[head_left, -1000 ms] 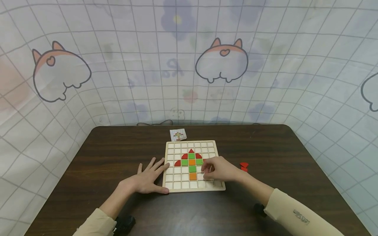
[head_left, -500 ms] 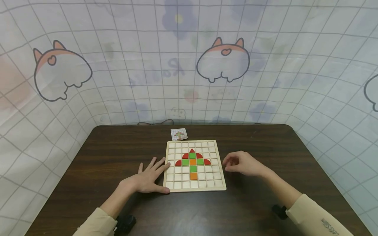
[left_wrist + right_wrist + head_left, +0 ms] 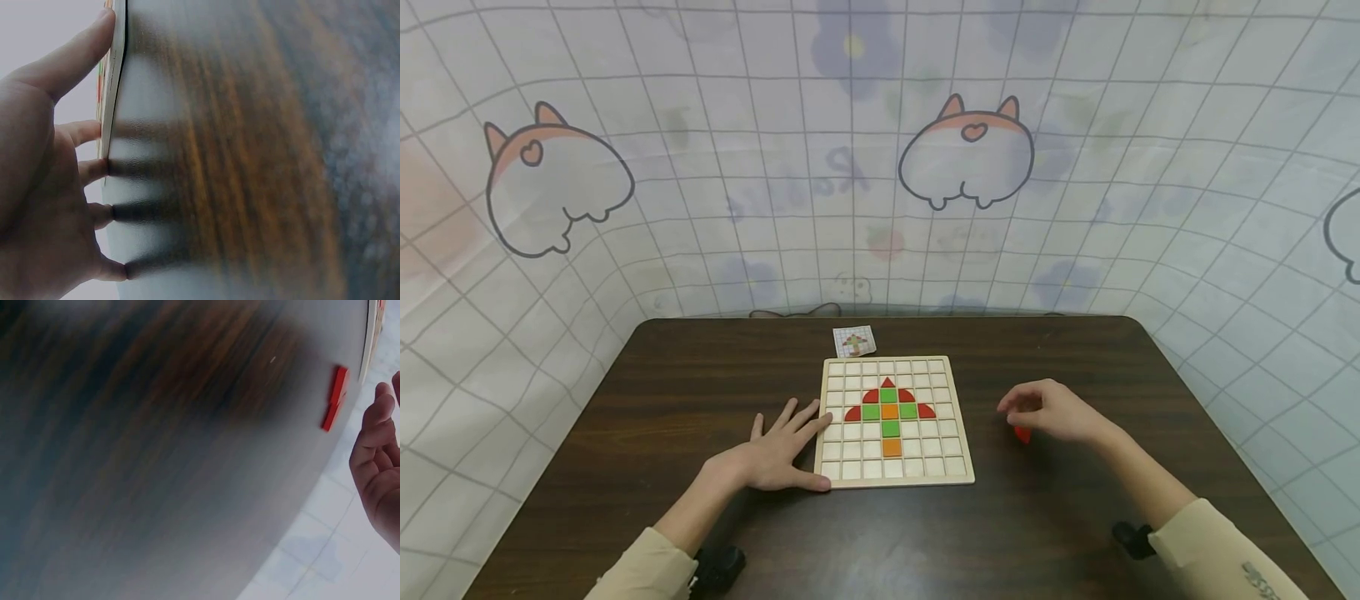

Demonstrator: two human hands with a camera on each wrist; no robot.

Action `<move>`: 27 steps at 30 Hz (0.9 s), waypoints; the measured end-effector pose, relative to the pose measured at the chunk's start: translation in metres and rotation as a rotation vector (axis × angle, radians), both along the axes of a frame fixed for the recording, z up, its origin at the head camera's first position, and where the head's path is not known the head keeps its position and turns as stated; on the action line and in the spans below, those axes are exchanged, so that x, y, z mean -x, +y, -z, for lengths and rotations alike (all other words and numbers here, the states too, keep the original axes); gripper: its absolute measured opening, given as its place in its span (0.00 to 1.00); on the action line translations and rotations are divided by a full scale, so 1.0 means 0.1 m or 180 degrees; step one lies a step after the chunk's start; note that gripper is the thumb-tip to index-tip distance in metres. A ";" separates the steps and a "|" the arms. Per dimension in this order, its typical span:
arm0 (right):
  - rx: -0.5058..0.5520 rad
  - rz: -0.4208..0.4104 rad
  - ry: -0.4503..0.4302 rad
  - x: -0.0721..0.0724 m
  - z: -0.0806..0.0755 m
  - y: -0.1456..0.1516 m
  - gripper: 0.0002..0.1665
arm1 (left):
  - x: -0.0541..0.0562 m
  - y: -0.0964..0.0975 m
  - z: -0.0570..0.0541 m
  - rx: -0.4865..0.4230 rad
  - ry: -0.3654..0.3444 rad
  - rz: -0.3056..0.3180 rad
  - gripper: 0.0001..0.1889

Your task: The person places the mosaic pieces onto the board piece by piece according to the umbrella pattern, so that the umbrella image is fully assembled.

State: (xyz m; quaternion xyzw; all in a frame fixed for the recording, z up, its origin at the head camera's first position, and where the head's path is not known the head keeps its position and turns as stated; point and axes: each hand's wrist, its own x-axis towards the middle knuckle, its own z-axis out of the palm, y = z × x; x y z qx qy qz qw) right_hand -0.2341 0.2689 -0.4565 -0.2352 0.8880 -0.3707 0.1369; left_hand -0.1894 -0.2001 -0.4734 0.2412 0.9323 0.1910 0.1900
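A square wooden grid board (image 3: 895, 482) lies on the table, with green and orange square tiles and red rounded and triangular tiles forming an arrow-like figure. My left hand (image 3: 771, 458) spreads its straight fingers at the board's left edge; in the left wrist view the thumb touches the board's side (image 3: 116, 78). To the right of the board, my right hand (image 3: 1054, 412) hovers with loosely bent fingers over loose red pieces (image 3: 1023, 434), partly hiding them. In the right wrist view, two red pieces (image 3: 339, 385) lie on the table, apart from the right hand (image 3: 380, 462).
Behind the board lies a small card (image 3: 854, 342) printed with a similar figure. The dark wooden table (image 3: 700, 367) ends at a patterned cloth (image 3: 775, 208) that surrounds it. Black wrist devices (image 3: 718, 571) sit under both forearms.
My right hand has moved right, off the board and over the loose red pieces. A red rounded tile at the figure's right end is now uncovered. The left hand has stayed put.
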 end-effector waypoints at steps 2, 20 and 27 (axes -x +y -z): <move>0.0003 -0.0022 -0.0002 0.02 0.02 0.06 0.11 | 0.00 0.00 0.00 0.0001 0.0004 -0.0001 0.55; -0.0240 0.0195 0.0048 0.07 0.10 0.16 0.12 | 0.01 -0.01 0.03 -0.0014 -0.0003 -0.0007 0.55; -0.0347 0.0201 0.0140 0.09 0.13 0.17 0.12 | 0.01 -0.01 0.03 -0.0013 -0.0002 0.0000 0.55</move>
